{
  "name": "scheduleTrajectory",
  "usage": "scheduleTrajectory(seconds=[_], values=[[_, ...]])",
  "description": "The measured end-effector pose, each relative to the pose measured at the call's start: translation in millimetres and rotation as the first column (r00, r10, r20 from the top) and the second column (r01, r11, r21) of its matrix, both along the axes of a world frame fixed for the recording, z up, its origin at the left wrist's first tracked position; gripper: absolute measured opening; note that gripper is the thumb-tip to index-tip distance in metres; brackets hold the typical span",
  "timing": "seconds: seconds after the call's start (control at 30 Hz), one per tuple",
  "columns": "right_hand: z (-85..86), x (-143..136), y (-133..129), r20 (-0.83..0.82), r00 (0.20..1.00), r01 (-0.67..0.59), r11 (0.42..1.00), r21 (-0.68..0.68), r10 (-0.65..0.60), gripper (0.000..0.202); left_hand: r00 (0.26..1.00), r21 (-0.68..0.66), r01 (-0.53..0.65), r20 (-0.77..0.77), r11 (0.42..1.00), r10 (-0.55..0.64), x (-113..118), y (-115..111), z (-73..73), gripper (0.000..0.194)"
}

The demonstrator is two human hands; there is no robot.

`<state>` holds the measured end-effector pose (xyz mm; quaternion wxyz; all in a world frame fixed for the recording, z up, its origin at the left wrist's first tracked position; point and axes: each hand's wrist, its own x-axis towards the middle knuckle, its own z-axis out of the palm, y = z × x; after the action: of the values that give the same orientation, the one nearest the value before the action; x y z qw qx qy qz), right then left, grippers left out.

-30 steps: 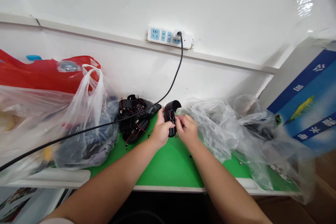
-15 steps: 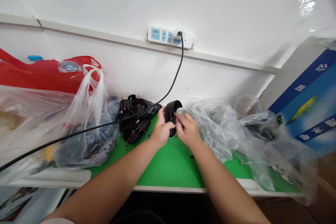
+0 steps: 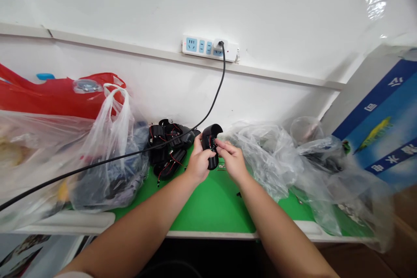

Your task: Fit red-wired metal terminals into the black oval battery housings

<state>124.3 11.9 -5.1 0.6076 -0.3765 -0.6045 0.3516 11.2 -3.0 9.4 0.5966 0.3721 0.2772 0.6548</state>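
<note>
A curved black plastic part [image 3: 212,163] with a red wire inside stands tilted above the green mat. My left hand [image 3: 199,163] is wrapped round its left side, the thumb lying across the front. From the right, my right hand [image 3: 232,156] reaches to the part's inner side with thumb and index finger pinched at the wire; whatever sits between those fingertips is too small to make out. Left of my hands lies a pile of similar black parts [image 3: 159,150] with red wires.
A black cable [image 3: 219,91] runs from the power strip [image 3: 210,47] across the pile. Plastic bags stand left [image 3: 107,173] and right [image 3: 267,156] on the green mat [image 3: 208,213]. A blue box [image 3: 387,113] leans at far right.
The black part and my left hand have shifted slightly left, and the part is turned a little. My right fingers have opened out somewhat but remain at the wire. The view has moved slightly.
</note>
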Motion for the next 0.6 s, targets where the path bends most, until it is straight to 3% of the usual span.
scheduleTrajectory(seconds=[0.23,0.43,0.6], values=[[-4.4,-5,-1,-0.055,0.998,0.0,0.998,-0.064,-0.004,0.031,0.999,-0.019,0.023,0.041,1.0,-0.022,1,1,-2.1,0.068],[-7.3,-12,-3,-0.236,0.971,-0.084,0.979,-0.186,0.039,0.031,0.997,-0.023,0.049,0.056,0.999,-0.048,1,0,-2.0,0.069],[-9.7,-14,-3,-0.338,0.941,-0.108,0.973,-0.205,0.034,0.03,0.992,-0.011,0.085,0.097,0.996,-0.084,5,-5,-1.6,0.071]])
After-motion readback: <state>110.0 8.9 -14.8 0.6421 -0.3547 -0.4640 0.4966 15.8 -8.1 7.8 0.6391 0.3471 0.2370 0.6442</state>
